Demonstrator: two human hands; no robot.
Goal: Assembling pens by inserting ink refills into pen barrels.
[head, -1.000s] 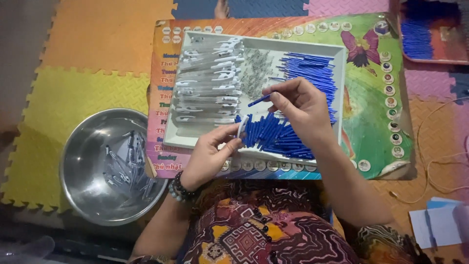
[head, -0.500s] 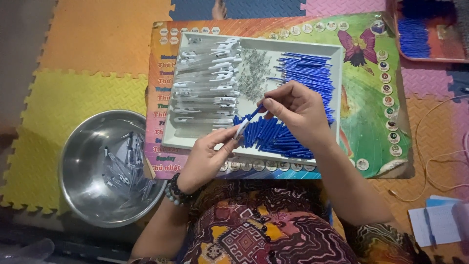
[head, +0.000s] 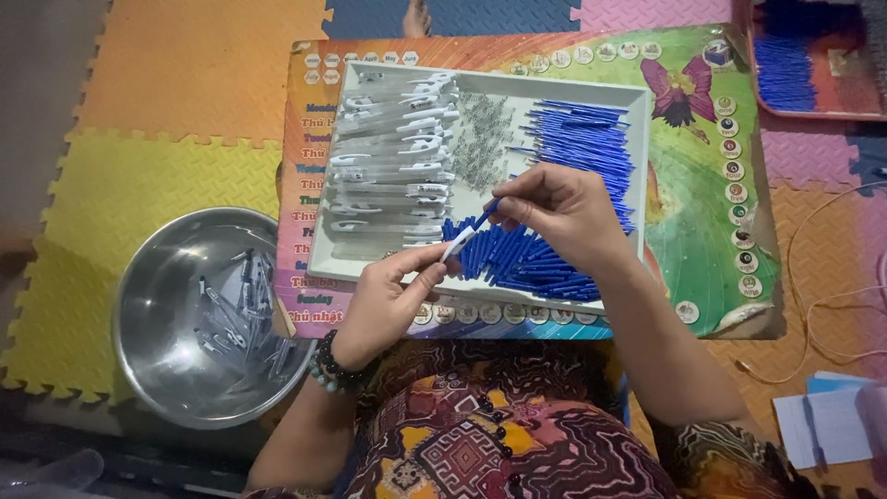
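My left hand (head: 393, 298) pinches the lower white end of a pen part (head: 459, 242) at the front edge of a white tray (head: 637, 92). My right hand (head: 559, 208) grips the blue piece (head: 487, 214) at its upper end, so both hands meet on the same slim pen over the tray. Under them lies a heap of short blue pen pieces (head: 527, 261). Further back in the tray are clear pen barrels with white clips (head: 393, 157), small metal springs (head: 482, 139) and long blue refills (head: 587, 143).
A steel bowl (head: 152, 277) with several assembled pens sits on the foam floor mats at left. The tray rests on a colourful butterfly board (head: 702, 194). A red tray (head: 795, 65) with blue parts is far right; a cord and paper lie at right.
Both hands have drawn closer together over the tray's front. The blue piece in my right hand now meets the white piece in my left.
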